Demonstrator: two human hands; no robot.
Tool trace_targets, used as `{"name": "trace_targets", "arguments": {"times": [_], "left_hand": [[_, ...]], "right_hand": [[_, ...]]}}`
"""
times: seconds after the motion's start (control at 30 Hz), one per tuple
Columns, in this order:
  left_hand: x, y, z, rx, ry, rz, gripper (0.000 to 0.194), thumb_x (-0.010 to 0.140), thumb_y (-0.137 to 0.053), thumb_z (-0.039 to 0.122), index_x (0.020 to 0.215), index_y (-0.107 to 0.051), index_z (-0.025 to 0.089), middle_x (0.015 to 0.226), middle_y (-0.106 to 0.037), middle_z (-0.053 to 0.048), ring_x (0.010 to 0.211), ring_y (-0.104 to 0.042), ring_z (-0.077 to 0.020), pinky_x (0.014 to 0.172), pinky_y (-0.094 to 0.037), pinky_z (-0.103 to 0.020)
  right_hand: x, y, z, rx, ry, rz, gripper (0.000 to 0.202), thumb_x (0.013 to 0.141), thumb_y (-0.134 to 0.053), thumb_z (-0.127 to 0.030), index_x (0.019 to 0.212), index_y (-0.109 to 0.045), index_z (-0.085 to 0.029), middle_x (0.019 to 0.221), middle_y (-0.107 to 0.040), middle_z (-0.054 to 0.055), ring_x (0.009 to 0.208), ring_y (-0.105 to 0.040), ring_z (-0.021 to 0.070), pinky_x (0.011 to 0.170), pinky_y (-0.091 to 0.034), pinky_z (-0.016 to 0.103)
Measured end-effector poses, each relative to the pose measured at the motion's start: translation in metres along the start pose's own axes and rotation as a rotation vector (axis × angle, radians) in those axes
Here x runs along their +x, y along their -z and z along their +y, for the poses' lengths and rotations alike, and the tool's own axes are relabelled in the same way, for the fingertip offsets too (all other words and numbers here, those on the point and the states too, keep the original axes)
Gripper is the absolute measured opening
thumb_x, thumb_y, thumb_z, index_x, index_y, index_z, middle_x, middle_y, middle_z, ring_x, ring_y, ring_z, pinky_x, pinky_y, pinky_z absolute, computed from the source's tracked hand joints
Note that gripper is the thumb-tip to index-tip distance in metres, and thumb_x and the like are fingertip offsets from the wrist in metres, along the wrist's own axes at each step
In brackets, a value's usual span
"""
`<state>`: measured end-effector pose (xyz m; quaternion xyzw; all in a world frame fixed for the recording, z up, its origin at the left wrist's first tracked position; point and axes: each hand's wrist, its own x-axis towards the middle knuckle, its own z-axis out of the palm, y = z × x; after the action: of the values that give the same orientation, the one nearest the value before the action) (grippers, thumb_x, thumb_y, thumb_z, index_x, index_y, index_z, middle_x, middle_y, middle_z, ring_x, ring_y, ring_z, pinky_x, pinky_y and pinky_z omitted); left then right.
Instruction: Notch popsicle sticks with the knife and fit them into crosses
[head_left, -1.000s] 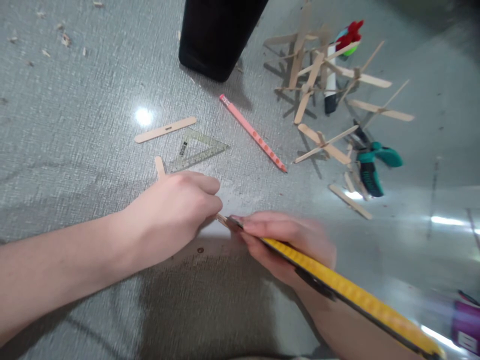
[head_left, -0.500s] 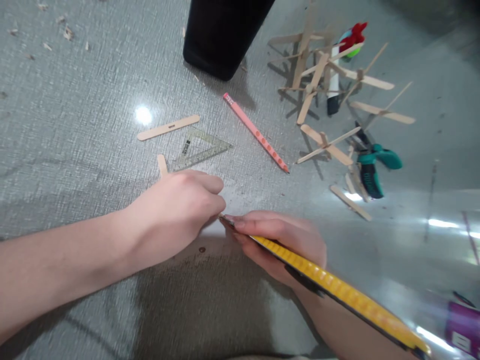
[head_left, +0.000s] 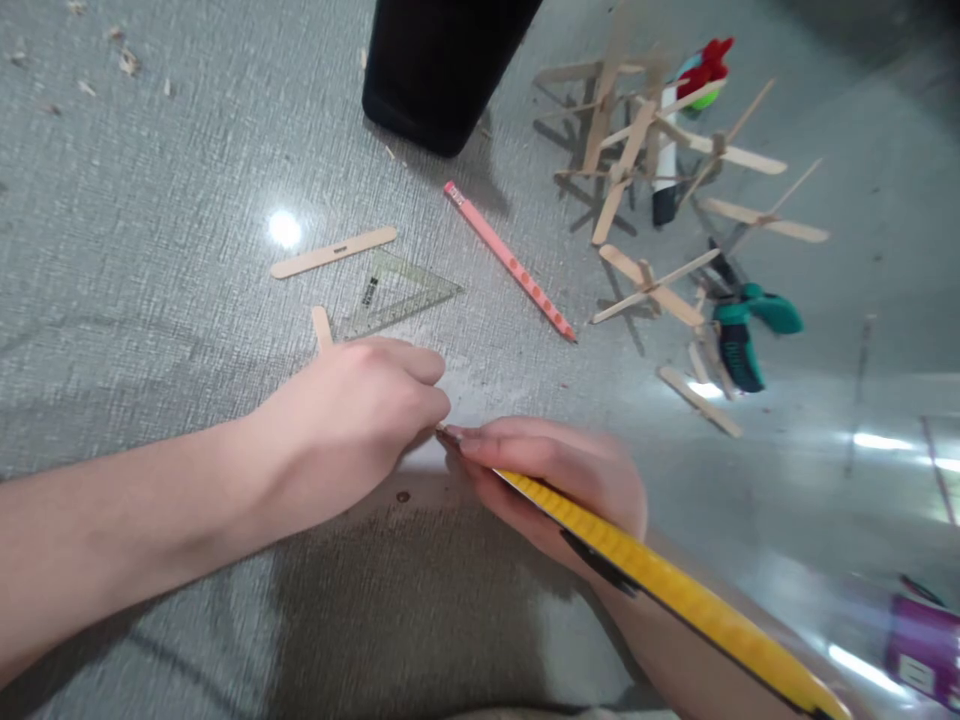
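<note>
My right hand (head_left: 555, 480) is closed on a yellow utility knife (head_left: 660, 570), whose tip end points toward my left hand. Fingers curled, my left hand (head_left: 367, 410) pinches a small wooden piece (head_left: 441, 429), mostly hidden, right at the knife's tip. One wooden stick (head_left: 322, 328) pokes out behind my left hand. Just beyond lie a slotted stick (head_left: 334, 252) and a clear triangle ruler (head_left: 401, 292). A pink pencil (head_left: 510, 262) rests farther right on the table.
A black object (head_left: 446, 70) stands at the top. Crossed-stick pieces (head_left: 651, 290), green-handled pliers (head_left: 739, 345), a loose stick (head_left: 699, 402) and a red item (head_left: 705, 68) are at the right. A purple object (head_left: 924, 645) sits lower right. Wood shavings (head_left: 129, 62) lie upper left.
My right hand and the yellow knife have shifted slightly left, the knife tilting a little. My left hand has barely moved. The whole view has shifted slightly.
</note>
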<state>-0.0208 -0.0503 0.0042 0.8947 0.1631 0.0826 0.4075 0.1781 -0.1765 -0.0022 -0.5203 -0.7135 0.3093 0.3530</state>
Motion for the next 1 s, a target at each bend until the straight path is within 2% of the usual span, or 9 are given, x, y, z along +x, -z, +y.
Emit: {"name": "trace_targets", "arguments": {"times": [0.13,0.27,0.37,0.53,0.67,0.87,1.0], "left_hand": [[0.0000,0.0014,0.0028,0.007,0.024,-0.020,0.033,0.091,-0.045,0.013,0.059,-0.051,0.015,0.065,-0.041,0.001,0.058,-0.037,-0.0096,0.053,-0.025,-0.026],[0.0002,0.0013,0.0040,-0.008,0.029,-0.017,0.030,0.089,-0.047,0.013,0.059,-0.052,0.015,0.065,-0.041,0.001,0.058,-0.038,-0.0102,0.053,-0.026,-0.026],[0.0002,0.0007,0.0036,0.008,0.031,-0.027,0.030,0.089,-0.049,0.012,0.060,-0.053,0.015,0.066,-0.041,0.001,0.059,-0.039,-0.0104,0.054,-0.026,-0.026],[-0.0008,0.0007,0.0034,0.027,0.024,-0.009,0.028,0.085,-0.047,0.007,0.059,-0.054,0.014,0.065,-0.041,0.001,0.059,-0.038,-0.0101,0.053,-0.026,-0.026],[-0.0013,-0.0004,0.0015,0.036,0.011,0.000,0.027,0.084,-0.049,0.004,0.059,-0.055,0.014,0.065,-0.041,0.002,0.060,-0.038,-0.0102,0.054,-0.026,-0.026],[-0.0006,-0.0015,-0.0005,0.033,0.006,-0.003,0.030,0.087,-0.050,0.001,0.060,-0.055,0.013,0.065,-0.041,0.002,0.060,-0.038,-0.0099,0.053,-0.027,-0.026],[-0.0003,-0.0003,0.0009,0.043,0.002,0.005,0.034,0.091,-0.048,0.004,0.059,-0.055,0.013,0.064,-0.041,0.001,0.060,-0.038,-0.0100,0.054,-0.028,-0.026]], "right_hand": [[-0.0027,0.0022,0.0000,-0.004,-0.029,-0.038,0.017,0.091,-0.065,-0.014,0.105,-0.067,-0.025,0.083,-0.074,0.001,0.077,-0.073,0.0179,0.062,-0.060,0.028],[-0.0045,0.0041,-0.0006,-0.003,-0.058,-0.072,0.021,0.091,-0.065,-0.014,0.107,-0.066,-0.027,0.084,-0.074,0.001,0.078,-0.073,0.0186,0.062,-0.060,0.030],[-0.0046,0.0048,-0.0004,-0.005,-0.023,-0.054,0.026,0.090,-0.065,-0.013,0.112,-0.064,-0.028,0.080,-0.074,0.000,0.073,-0.072,0.0185,0.059,-0.059,0.030],[-0.0064,0.0054,0.0003,-0.039,-0.007,-0.052,0.018,0.091,-0.065,-0.015,0.107,-0.065,-0.024,0.081,-0.075,0.003,0.076,-0.073,0.0194,0.061,-0.060,0.029],[-0.0054,0.0043,0.0006,-0.022,0.009,-0.038,0.022,0.090,-0.065,-0.012,0.108,-0.064,-0.025,0.076,-0.074,0.002,0.071,-0.072,0.0183,0.058,-0.060,0.029],[-0.0021,0.0028,0.0038,0.041,0.010,0.082,0.034,0.086,-0.066,-0.006,0.112,-0.065,-0.027,0.087,-0.076,0.001,0.070,-0.072,0.0161,0.062,-0.062,0.028],[-0.0023,0.0015,0.0048,0.047,-0.012,0.045,0.036,0.086,-0.066,-0.008,0.115,-0.065,-0.029,0.090,-0.077,0.002,0.072,-0.073,0.0168,0.065,-0.063,0.029]]}}
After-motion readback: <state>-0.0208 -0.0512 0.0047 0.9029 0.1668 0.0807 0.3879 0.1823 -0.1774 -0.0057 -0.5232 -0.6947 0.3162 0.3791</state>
